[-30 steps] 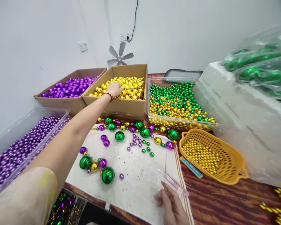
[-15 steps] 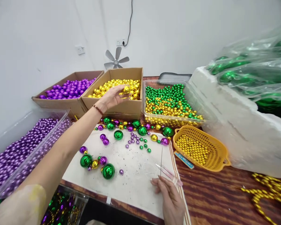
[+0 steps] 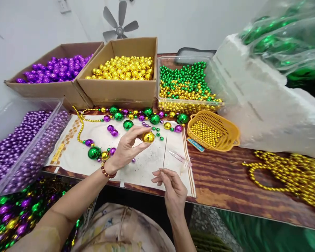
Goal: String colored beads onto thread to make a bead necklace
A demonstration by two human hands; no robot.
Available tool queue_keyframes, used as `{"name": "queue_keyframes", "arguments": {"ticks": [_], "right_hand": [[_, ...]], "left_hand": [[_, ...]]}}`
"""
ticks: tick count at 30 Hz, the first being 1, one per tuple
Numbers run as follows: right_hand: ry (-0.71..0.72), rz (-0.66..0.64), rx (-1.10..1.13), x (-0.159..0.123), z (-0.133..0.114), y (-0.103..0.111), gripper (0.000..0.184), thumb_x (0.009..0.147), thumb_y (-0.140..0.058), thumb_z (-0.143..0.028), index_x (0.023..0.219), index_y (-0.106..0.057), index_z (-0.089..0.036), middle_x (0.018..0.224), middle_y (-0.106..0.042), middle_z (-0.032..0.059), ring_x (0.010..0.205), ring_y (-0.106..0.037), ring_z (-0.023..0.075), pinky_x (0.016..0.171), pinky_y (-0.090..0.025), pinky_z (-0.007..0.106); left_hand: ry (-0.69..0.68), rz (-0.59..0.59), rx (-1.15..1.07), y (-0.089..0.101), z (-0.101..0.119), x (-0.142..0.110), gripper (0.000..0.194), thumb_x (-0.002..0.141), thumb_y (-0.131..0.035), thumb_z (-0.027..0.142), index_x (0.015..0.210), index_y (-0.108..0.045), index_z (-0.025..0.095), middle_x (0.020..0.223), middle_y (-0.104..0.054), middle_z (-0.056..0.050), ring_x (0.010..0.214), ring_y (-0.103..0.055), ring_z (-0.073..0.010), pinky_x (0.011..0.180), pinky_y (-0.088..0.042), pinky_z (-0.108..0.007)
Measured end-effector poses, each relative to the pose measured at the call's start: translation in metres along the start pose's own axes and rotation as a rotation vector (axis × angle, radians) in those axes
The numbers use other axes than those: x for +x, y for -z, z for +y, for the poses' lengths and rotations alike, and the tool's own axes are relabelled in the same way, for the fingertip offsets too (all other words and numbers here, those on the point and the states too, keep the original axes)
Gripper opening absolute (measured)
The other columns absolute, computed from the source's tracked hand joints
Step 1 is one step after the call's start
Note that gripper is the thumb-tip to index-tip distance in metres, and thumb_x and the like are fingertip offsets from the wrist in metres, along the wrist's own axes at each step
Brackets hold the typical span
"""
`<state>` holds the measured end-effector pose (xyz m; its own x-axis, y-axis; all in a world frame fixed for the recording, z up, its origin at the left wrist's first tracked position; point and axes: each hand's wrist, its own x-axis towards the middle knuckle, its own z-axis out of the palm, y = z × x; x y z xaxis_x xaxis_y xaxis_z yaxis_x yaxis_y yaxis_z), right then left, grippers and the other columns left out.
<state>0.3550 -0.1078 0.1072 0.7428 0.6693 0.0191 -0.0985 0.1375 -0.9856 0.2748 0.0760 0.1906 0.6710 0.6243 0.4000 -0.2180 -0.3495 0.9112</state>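
My left hand [image 3: 130, 148] pinches a shiny gold bead [image 3: 148, 137] between thumb and fingers, above the white cloth [image 3: 144, 175]. To its right, my right hand [image 3: 173, 187] grips a long thin needle [image 3: 165, 152] that points upward. The gold bead and the needle are apart. Behind my hands lies a strand of green, purple and gold beads [image 3: 154, 119]. Loose small green beads [image 3: 158, 134] and a pair of purple beads [image 3: 112, 131] rest on the cloth. Part of the strand at left is hidden behind my left hand.
Cardboard boxes hold purple beads [image 3: 57, 68] and gold beads [image 3: 123, 68]. A clear bin [image 3: 191, 105] has green and gold beads. A yellow basket [image 3: 229, 140] stands beside tweezers [image 3: 180, 156]. Gold bead strings [image 3: 286, 175] lie at right, and a foam box [image 3: 244, 105] rises behind.
My left hand has come back from the gold bead box to above the cloth, carrying the gold bead. My right hand still holds the needle. The view has tilted downward.
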Motion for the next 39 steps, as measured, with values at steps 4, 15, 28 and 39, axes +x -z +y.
{"name": "queue_keyframes", "arguments": {"ticks": [4,15,28,39], "right_hand": [[0.046,-0.028,-0.054,-0.010,0.006,-0.001,0.019,0.095,-0.063,-0.033,0.096,-0.070,-0.015,0.073,-0.072,0.0045,0.057,-0.067,0.0144,0.053,-0.053,0.023],[0.034,-0.127,-0.188,-0.022,0.010,-0.005,0.020,0.096,-0.061,-0.033,0.095,-0.072,-0.017,0.069,-0.067,0.0017,0.055,-0.063,0.0116,0.053,-0.055,0.022],[0.002,-0.125,-0.195,-0.024,0.013,-0.013,0.021,0.096,-0.061,-0.035,0.096,-0.071,-0.016,0.070,-0.070,0.0028,0.053,-0.064,0.0123,0.051,-0.056,0.023],[-0.046,-0.132,-0.154,-0.025,0.013,-0.023,0.022,0.097,-0.060,-0.037,0.097,-0.070,-0.016,0.071,-0.070,0.0027,0.054,-0.065,0.0127,0.052,-0.056,0.023]], "left_hand": [[0.111,0.071,-0.114,0.002,-0.002,-0.002,0.031,0.081,-0.078,0.027,0.112,-0.076,0.030,0.112,-0.067,-0.005,0.103,-0.063,-0.0178,0.093,-0.053,-0.033],[0.462,0.208,-0.568,0.008,0.001,0.007,0.022,0.074,-0.079,0.028,0.096,-0.079,0.025,0.095,-0.074,-0.004,0.086,-0.066,-0.0145,0.083,-0.050,-0.031],[0.531,0.222,-0.677,0.014,-0.002,0.006,0.024,0.074,-0.080,0.031,0.097,-0.078,0.024,0.103,-0.074,-0.004,0.088,-0.067,-0.0149,0.083,-0.049,-0.031],[0.544,0.223,-0.723,0.017,-0.002,0.004,0.023,0.075,-0.079,0.030,0.097,-0.078,0.023,0.101,-0.073,-0.004,0.087,-0.066,-0.0146,0.084,-0.051,-0.031]]}}
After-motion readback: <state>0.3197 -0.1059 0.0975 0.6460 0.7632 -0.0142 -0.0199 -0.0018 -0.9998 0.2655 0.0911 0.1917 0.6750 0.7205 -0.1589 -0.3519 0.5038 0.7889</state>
